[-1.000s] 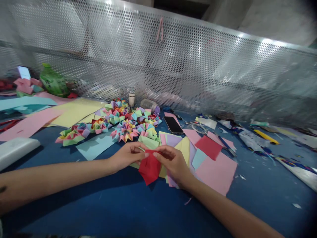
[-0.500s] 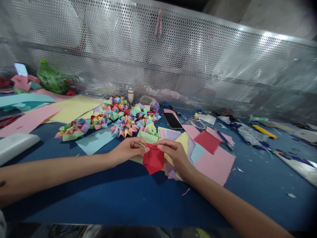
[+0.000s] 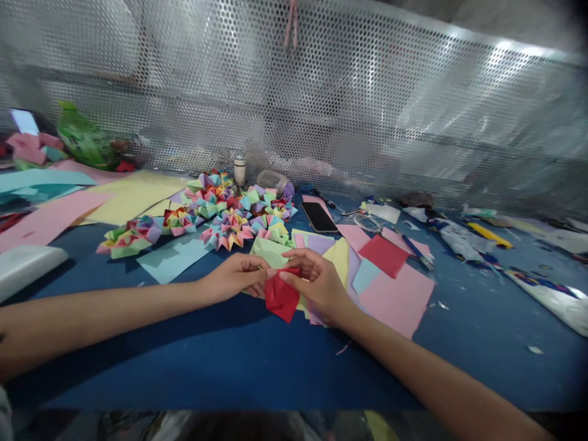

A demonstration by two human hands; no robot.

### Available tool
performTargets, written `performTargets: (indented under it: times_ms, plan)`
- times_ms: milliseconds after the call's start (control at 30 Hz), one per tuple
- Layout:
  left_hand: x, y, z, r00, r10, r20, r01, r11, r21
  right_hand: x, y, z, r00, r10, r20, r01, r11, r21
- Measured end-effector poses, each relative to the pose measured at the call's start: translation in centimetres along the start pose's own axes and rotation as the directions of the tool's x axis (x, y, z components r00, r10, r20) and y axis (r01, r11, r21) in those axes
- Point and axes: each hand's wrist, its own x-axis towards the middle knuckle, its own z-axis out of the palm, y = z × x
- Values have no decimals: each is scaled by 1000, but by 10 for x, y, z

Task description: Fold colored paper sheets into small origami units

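Observation:
A small piece of folded red paper [image 3: 282, 298] hangs between my two hands above the blue table, its pointed end downward. My left hand [image 3: 239, 275] pinches its upper left edge between thumb and fingers. On the upper right, my right hand [image 3: 319, 283] grips it with the thumb in front and the fingers curled behind. Beneath and behind it lie loose paper sheets, among them a pale green sheet [image 3: 271, 253] and a yellow one [image 3: 339, 258]. Colourful folded-paper clusters [image 3: 229, 228] sit just beyond my left hand.
A phone [image 3: 318, 217] lies beyond my hands. Red paper [image 3: 384, 255] and pink paper [image 3: 399, 300] spread to the right, near a blue cutter [image 3: 417, 252]. A white box [image 3: 30, 269] stands at left. Behind rises a perforated metal panel [image 3: 321, 110].
The red paper has turned slightly, its lower point shifting right. My right fingers have lifted and curled more around its top edge. The whole view has shifted a little.

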Motion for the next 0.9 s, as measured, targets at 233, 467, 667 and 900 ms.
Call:
performTargets:
  times_ms: [233,467,667,900]
  plan:
    - [2,-5,-4,999,34,-12,-35,998,-43,3,4,-3,996,-46,-80,44,999,-27]
    - [1,-1,-2,992,36,-124,-59,981,-185,4,1,-7,988,-96,-118,78,986,-145]
    - [0,-3,-2,997,45,-60,-49,996,-80,5,-1,-10,981,-122,-150,108,989,-99]
    - [1,-2,0,996,74,-39,-77,995,-65,2,3,-4,996,-54,-73,51,998,-32]
